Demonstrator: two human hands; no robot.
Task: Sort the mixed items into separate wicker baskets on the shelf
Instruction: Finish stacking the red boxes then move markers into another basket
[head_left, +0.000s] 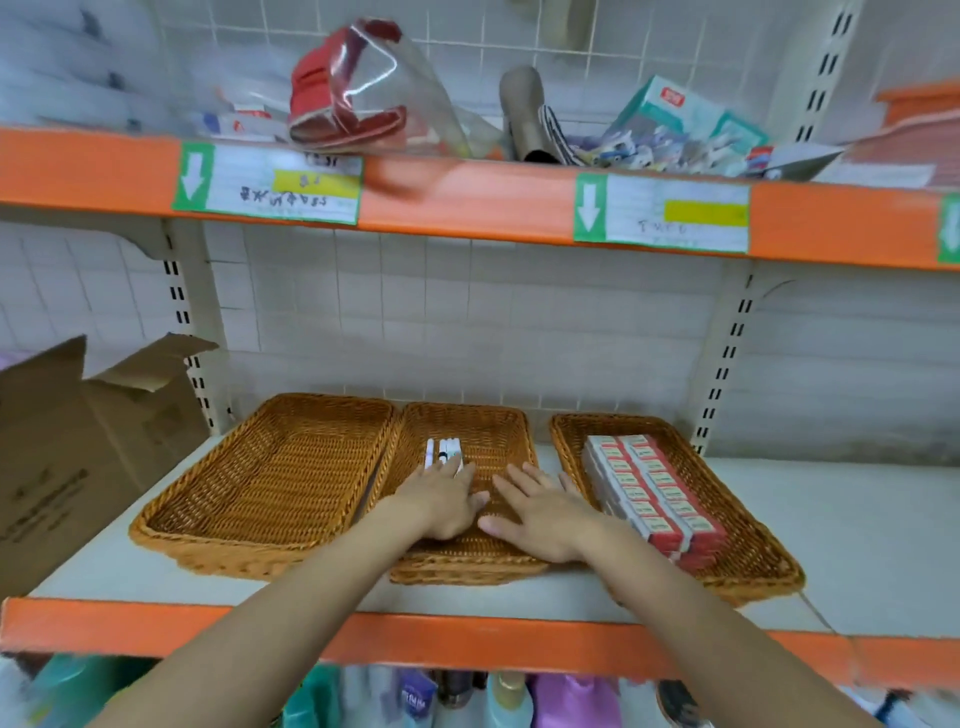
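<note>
Head view: both hands lie in the middle wicker basket (470, 436) on the shelf (857, 525).
At frame centre the left hand (441, 499) rests flat, fingers straight, on white markers (441, 451); the right hand (540, 512) lies beside it, fingers spread and holding nothing. The left basket (270, 483) sits lower left, the right basket (748, 525) holds red-and-white boxes (654, 493). A cardboard box (78, 447) stands far left; a clear bag (363, 88) lies top centre.
</note>
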